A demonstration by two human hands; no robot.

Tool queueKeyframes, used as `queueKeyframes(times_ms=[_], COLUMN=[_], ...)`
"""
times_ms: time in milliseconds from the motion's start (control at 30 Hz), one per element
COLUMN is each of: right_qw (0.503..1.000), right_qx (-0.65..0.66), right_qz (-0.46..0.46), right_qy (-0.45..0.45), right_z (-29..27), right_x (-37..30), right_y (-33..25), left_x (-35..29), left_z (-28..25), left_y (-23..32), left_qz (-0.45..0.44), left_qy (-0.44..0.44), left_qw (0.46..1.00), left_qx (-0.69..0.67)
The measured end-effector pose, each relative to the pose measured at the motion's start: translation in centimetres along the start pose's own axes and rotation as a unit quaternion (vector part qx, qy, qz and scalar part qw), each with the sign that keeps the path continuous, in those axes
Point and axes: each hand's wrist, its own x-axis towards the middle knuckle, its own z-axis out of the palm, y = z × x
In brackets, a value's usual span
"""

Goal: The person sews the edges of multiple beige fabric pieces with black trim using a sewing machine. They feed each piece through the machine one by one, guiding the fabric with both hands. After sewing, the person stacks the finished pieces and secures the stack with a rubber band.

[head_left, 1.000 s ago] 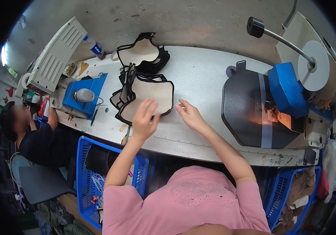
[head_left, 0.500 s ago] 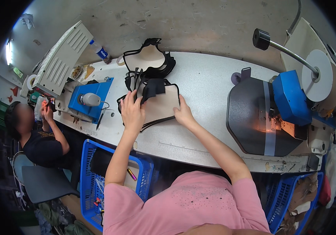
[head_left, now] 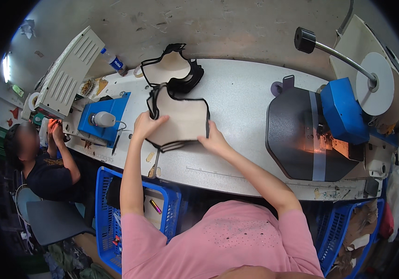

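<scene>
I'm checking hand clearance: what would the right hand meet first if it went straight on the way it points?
The right hand would first meet the near black-edged cream stack at its right edge; they appear to touch, though depth is unclear.

The left hand (head_left: pixel 145 124) now grips the left edge of the cream piece (head_left: pixel 183 120) (uncovered again).

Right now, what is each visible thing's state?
Near stack of cream, black-edged pieces: held
Left hand: gripping its left edge
Right hand: gripping its right edge
Far stack of matching pieces: unheld
Blue-capped plastic bottle: closed
Right blue machine head: lit beneath
Left blue plastic basket: partly filled
</scene>
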Motion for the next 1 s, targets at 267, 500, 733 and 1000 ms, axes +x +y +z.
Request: queueKeyframes(times_ms=[267,500,733,1000], right_qw=[0.968,0.964,0.988,0.992], right_qx=[-0.219,-0.238,-0.127,-0.123], right_qz=[0.103,-0.03,-0.029,0.017], right_qy=[-0.06,-0.118,-0.088,-0.028], right_z=[-8.0,-6.0,-5.3,-5.1], right_x=[-8.2,-3.6,-2.9,-3.6], right_y=[-5.1,1.0,2.8,3.7], left_x=[-8.9,-10.1,-8.0,-13.2], left_z=[2.3,3.3,5.2,5.6], left_y=[4.4,7.0,7.0,3.4], left_qz=[0.185,0.262,0.262,0.15], left_qy=[-0.107,-0.087,-0.033,0.311], left_qw=[0.976,0.959,0.965,0.928], left_qx=[-0.05,0.064,-0.012,-0.14])
